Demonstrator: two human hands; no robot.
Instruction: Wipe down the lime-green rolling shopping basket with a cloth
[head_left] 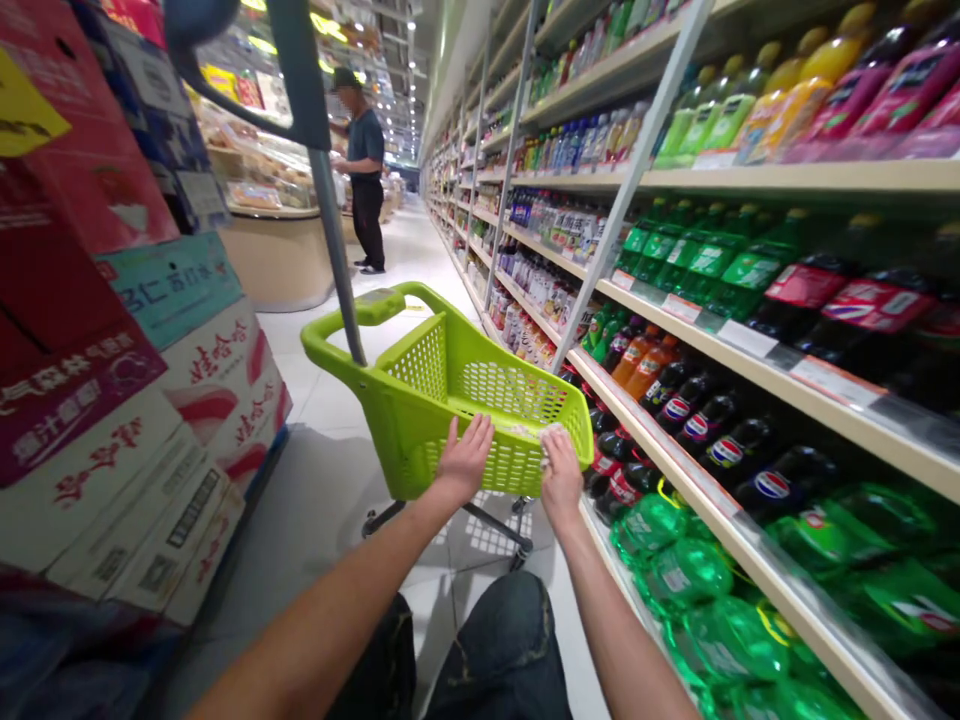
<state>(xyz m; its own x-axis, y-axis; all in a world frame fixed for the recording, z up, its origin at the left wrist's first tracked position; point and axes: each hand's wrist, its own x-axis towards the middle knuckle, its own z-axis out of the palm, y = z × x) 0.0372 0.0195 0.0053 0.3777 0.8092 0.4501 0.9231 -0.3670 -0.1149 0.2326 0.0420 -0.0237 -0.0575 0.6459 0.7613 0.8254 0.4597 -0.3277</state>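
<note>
A lime-green plastic shopping basket on wheels stands on the aisle floor in front of me, with a grey pull handle rising from it. My left hand lies on the basket's near rim with fingers stretched out. My right hand is at the same rim to the right, fingers closed on a small whitish cloth or paper that I cannot make out well. My knees in dark trousers show below.
Shelves of soft-drink bottles run along the right. Stacked cartons fill the left. A person in dark clothes stands farther down the aisle by a curved counter.
</note>
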